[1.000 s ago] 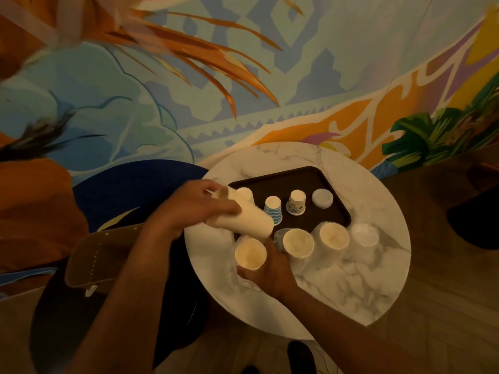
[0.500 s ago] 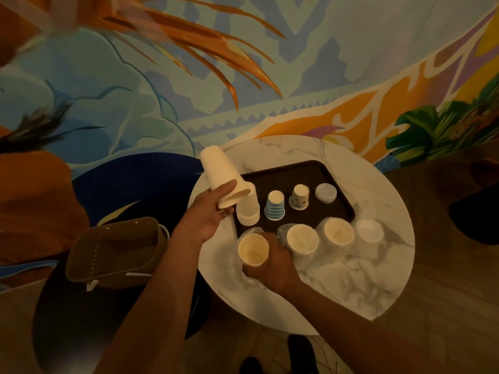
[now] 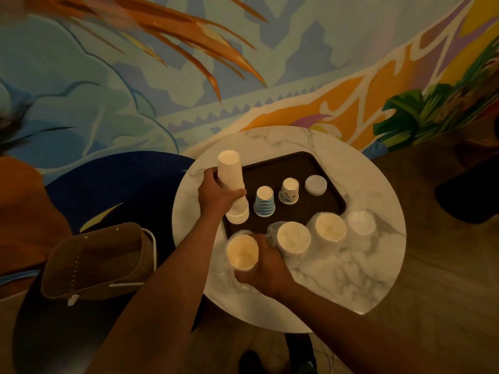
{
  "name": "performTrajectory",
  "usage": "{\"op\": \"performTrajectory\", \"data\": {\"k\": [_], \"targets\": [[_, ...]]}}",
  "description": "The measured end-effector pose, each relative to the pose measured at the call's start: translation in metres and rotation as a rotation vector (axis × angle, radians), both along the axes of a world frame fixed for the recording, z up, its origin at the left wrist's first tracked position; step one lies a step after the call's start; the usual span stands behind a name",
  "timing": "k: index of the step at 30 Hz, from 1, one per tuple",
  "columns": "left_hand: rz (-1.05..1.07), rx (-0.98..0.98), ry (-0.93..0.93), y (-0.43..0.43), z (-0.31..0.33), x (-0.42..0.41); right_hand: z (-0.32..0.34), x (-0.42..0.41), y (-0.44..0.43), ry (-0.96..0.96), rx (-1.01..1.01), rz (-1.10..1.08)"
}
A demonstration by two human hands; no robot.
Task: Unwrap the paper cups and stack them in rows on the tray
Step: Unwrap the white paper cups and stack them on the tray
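Since half a second ago, the left hand (image 3: 216, 194) has swung its stack of white cups (image 3: 231, 171) from a tilt to upright, mouths down, over the near-left corner of the tray (image 3: 270, 168). Its fingers are wrapped round the stack's lower part. Whether the stack sits fully on the cups beneath is hard to tell. Just right of that hand stand a blue-striped cup (image 3: 264, 202) and a patterned cup (image 3: 289, 191). The right hand (image 3: 266, 268), nearer the person than the left, grips a wrapped sleeve of cups (image 3: 241, 252) on the marble table (image 3: 351, 265).
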State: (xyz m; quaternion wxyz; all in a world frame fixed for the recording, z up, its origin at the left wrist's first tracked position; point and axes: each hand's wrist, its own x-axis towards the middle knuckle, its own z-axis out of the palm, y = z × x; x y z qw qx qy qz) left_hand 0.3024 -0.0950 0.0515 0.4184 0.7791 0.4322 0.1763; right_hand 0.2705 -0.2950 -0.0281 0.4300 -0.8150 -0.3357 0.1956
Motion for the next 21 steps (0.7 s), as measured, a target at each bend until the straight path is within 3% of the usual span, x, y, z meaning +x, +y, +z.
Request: {"op": "performTrajectory", "data": {"k": [9, 15, 21], "targets": [[-0.036, -0.102, 0.101, 0.002, -0.03, -0.005, -0.008, -0.002, 0.001, -0.006, -0.002, 0.005], [0.034, -0.126, 0.087, -0.015, -0.009, -0.036, -0.014, -0.004, 0.006, 0.03, -0.033, -0.022], [-0.468, -0.221, 0.254, -0.059, 0.025, -0.098, -0.02, -0.005, 0.003, 0.047, -0.001, -0.032]]}}
